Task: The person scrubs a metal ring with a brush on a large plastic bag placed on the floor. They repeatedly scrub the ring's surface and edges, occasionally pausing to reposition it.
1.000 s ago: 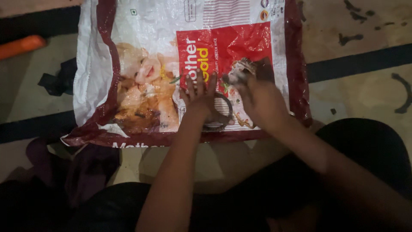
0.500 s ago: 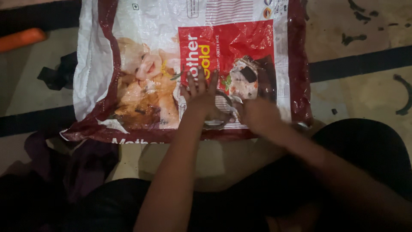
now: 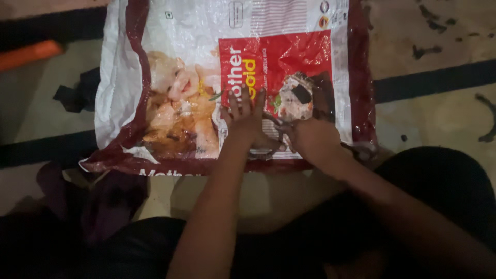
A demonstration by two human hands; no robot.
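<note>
Your left hand [image 3: 247,120] lies flat, fingers spread, pressed down on a large printed plastic sack [image 3: 232,77] that is spread out on the floor [image 3: 434,113] in front of you; its grip is fully open and has hold of nothing, only pinning the sack's red panel. Your right hand [image 3: 310,140] sits just beside it, to the right, curled over a small dark object [image 3: 271,137] that lies on the sack between your two hands. The dim light and the blur keep you from telling what that object is, and you cannot tell whether the right grip is actually closed on it or only resting over it. The sack is white with a dark red border and lies crumpled, its near edge close to your knees. To the far left on the floor there is an orange object [image 3: 28,54], and nearer the sack's left edge a scrap of black material [image 3: 75,95]. A heap of dark purple cloth [image 3: 103,199] lies below the sack's near left corner, touching its edge.
</note>
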